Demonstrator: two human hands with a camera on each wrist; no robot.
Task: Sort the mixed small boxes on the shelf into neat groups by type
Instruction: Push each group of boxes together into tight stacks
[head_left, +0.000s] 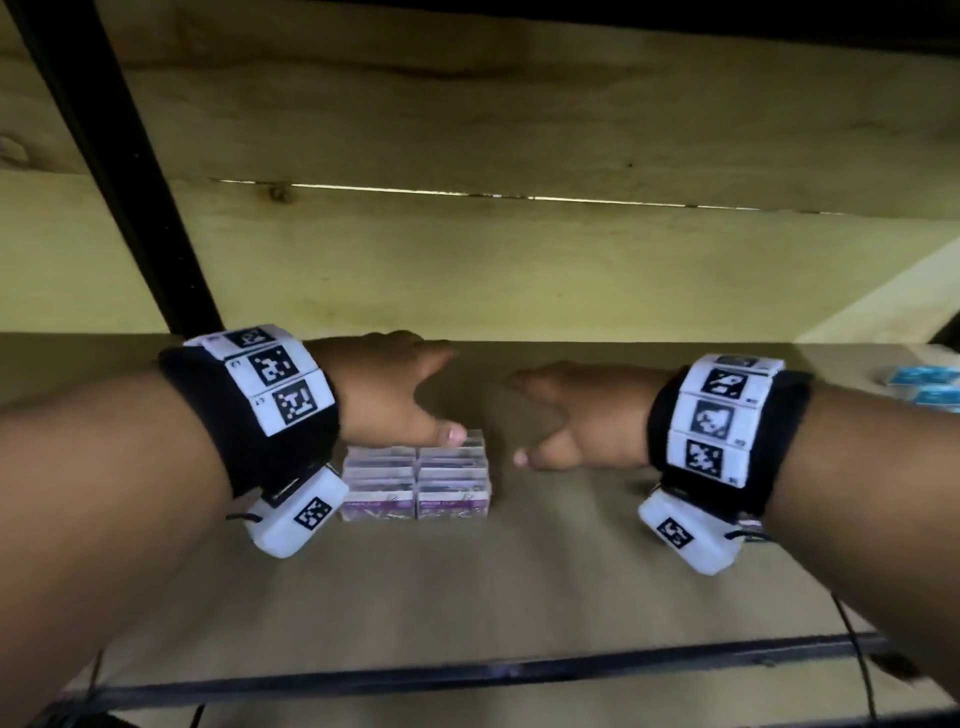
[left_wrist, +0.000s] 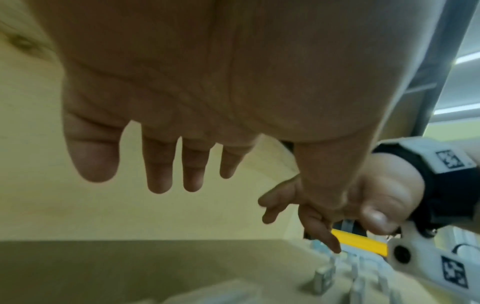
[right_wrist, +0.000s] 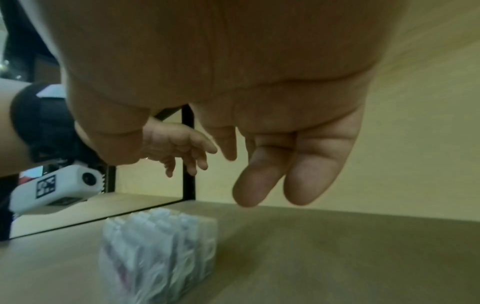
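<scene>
A black bar (head_left: 467, 670) runs along the front edge of the shelf (head_left: 519, 571). Past the bar, on the shelf board, sits a block of small purple boxes (head_left: 415, 480). They are packed tight, side by side and in rows, all the same kind.

The left hand (head_left: 387, 395) is over the back of the purple boxes. Its thumb tip looks to be at the top back edge of the block, but I cannot tell if it really touches. Its fingers (left_wrist: 158, 164) are straight and spread, and they hold nothing.

The right hand (head_left: 582, 415) is in the air just to the right of the purple boxes, not touching them. Its fingers (right_wrist: 259, 174) hang loose and fairly straight, and they hold nothing too.

Far to the right of the purple boxes, by the shelf's end, lie some blue boxes (head_left: 924, 387). They are blurry and partly cut off.

Behind the purple boxes stands the wood back wall (head_left: 519, 260). A black post (head_left: 140, 182) goes up to the left of them.
</scene>
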